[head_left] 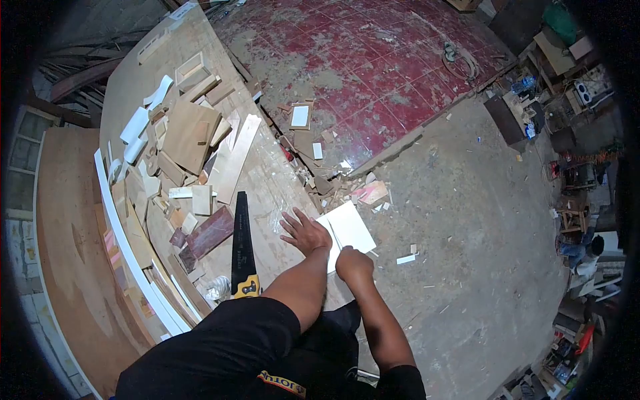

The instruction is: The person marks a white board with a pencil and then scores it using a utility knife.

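Observation:
A white board [353, 227] juts out past the edge of the wooden workbench [267, 180]. My left hand [307, 233] lies flat with fingers spread, its palm side at the board's left edge and its fingers over the bench top. Closed in a fist, my right hand [354, 265] is at the board's near edge. A thin dark line runs up the board from that fist; I cannot tell what the fingers hold. To the left of my left hand, a handsaw [243, 240] with a black blade and yellow handle rests on the bench.
Wood offcuts [190, 133] are heaped on the bench's left, with a maroon piece [211, 232] near the saw. A small wooden frame [193, 72] stands farther back. Scraps litter the concrete floor [460, 220] and red tiles [373, 73]. A person [587, 253] is at the far right.

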A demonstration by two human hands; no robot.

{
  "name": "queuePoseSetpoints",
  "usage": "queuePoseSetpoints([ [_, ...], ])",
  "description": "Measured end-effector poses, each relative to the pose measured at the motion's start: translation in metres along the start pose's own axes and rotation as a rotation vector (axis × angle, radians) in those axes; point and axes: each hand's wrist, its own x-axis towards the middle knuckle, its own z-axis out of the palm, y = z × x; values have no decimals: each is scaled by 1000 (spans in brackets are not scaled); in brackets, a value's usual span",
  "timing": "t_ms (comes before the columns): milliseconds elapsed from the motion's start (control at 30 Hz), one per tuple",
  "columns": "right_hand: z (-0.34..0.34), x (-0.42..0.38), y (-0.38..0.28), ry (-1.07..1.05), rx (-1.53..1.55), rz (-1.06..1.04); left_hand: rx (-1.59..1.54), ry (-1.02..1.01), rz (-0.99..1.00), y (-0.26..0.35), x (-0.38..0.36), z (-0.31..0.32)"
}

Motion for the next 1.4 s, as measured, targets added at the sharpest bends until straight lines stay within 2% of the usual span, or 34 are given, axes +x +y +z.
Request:
queuePoseSetpoints([
  [100,1,-1,-2,7,-11,37,-18,0,2,-1,-1,0],
  [267,15,49,-5,91,12,-79,6,-27,-11,0,0,4],
  [500,16,9,8,78,15,-2,31,25,7,0,0,6],
  [633,20,36,-2,78,78,-15,-27,29,13,0,-2,4],
  [767,34,65,-5,196,34,-110,-10,-13,-3,-2,4,8],
  [900,15,23,4,118,26,-135,-15,18,17,1,1,5],
  [967,16,10,10,110,23,-58,-19,21,14,-1,0,2],
  [1100,16,15,11,106,-19,-72,-23,-12,16,1,1,0],
  [1300,34,52,5,207,69,-147,3,-46,-17,3,1,-2],
  [1400,34,40,13,163,91,-130,15,-31,-13,0,-2,3],
])
